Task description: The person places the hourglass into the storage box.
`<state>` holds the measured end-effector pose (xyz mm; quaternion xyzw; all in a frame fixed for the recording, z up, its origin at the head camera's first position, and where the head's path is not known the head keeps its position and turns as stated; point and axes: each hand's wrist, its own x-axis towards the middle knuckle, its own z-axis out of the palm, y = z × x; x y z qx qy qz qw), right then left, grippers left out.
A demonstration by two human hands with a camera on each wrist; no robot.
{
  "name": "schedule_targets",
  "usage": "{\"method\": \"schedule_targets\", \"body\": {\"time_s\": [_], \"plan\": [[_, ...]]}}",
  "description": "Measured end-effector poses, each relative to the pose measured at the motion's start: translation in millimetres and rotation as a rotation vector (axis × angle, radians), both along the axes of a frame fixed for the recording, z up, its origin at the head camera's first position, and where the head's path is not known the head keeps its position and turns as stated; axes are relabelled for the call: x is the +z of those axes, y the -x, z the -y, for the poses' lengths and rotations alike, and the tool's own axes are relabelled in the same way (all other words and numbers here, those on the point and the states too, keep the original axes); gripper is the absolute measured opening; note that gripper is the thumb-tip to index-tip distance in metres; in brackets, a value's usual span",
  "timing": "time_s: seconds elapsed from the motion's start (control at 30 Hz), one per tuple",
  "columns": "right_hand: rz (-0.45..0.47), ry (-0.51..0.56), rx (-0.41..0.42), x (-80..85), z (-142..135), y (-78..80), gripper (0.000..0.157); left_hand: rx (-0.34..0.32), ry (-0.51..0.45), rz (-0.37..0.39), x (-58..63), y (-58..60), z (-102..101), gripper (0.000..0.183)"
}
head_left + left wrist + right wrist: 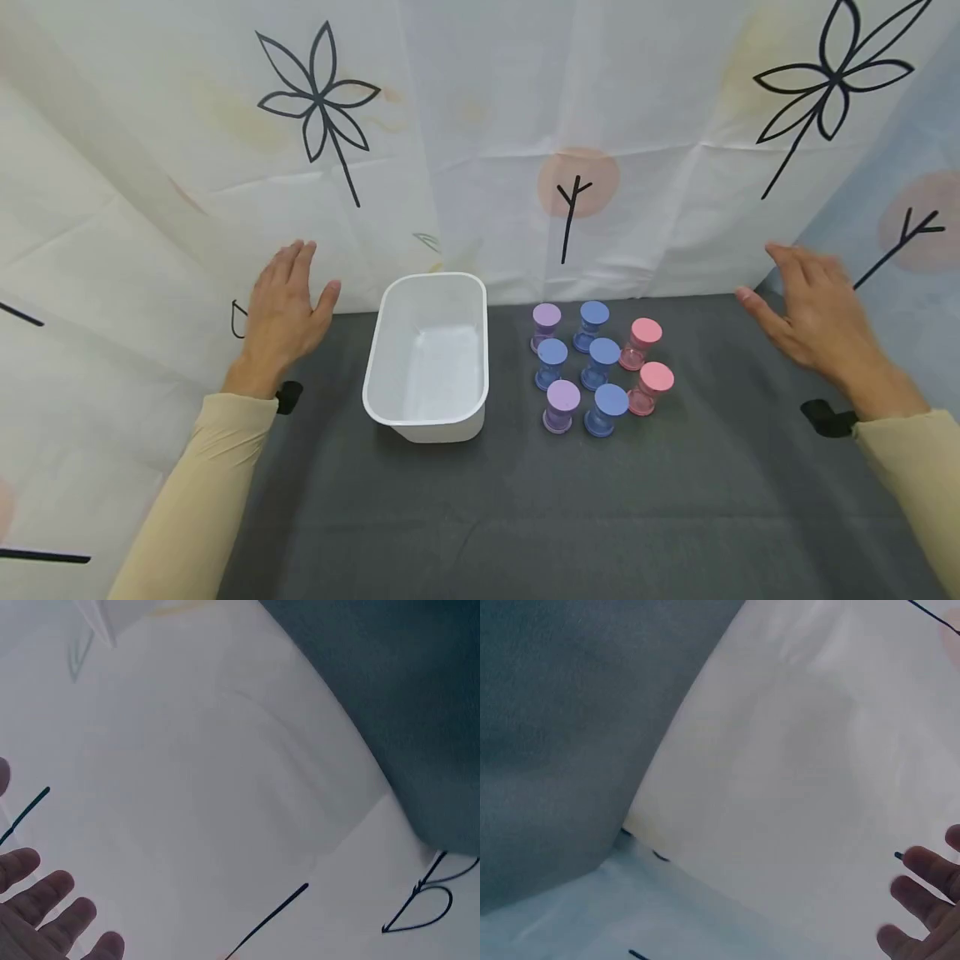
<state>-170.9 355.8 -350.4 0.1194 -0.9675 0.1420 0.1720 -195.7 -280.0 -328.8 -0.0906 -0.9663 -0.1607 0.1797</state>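
My left hand point(281, 321) is raised at the left, fingers extended and thumb spread, holding nothing. To its right stands a white plastic bin point(427, 425), with nothing inside. Small hourglass-shaped sand timers stand upright in a cluster right of the bin: two with purple caps point(563, 395), several with blue caps point(552, 352) and two with pink caps point(656, 377). Over the right side of the table, my right hand point(825, 321) is held up with its fingers extended and no object in it. Each wrist view shows just fingertips, the left fingers point(52, 892) and the right fingers point(922, 900).
A dark grey cloth covers the table point(480, 517). White fabric point(480, 100) printed with black leaves hangs behind and along the left side, and bluish fabric point(915, 325) hangs at the right. Dark straps with small mounts point(828, 418) sit at the wrists.
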Motion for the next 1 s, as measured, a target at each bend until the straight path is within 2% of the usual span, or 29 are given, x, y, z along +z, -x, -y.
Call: {"method": "schedule_targets", "body": {"time_s": [0.23, 0.43, 0.63, 0.73, 1.0], "plan": [[-0.009, 0.193, 0.016, -2.7, 15.5, -15.1, 0.049, -0.019, -0.317, 0.074, -2.1, -11.9, -7.1, 0.063], [-0.062, 0.275, 0.075, -10.8, 24.3, -22.9, 0.037, -0.082, -0.521, 0.124, -9.0, -22.5, -16.7, 0.063], [-0.048, 0.322, 0.113, -18.9, 29.0, -28.0, 0.037, -0.143, -0.613, 0.193, -22.5, -32.6, -25.1, 0.064], [-0.003, 0.361, 0.093, -21.5, 29.5, -31.9, 0.038, -0.172, -0.647, 0.209, -31.5, -37.1, -28.6, 0.065], [0.075, 0.421, 0.051, -31.1, 32.4, -43.9, 0.04, -0.201, -0.753, 0.237, -51.8, -51.3, -36.5, 0.069]]}}
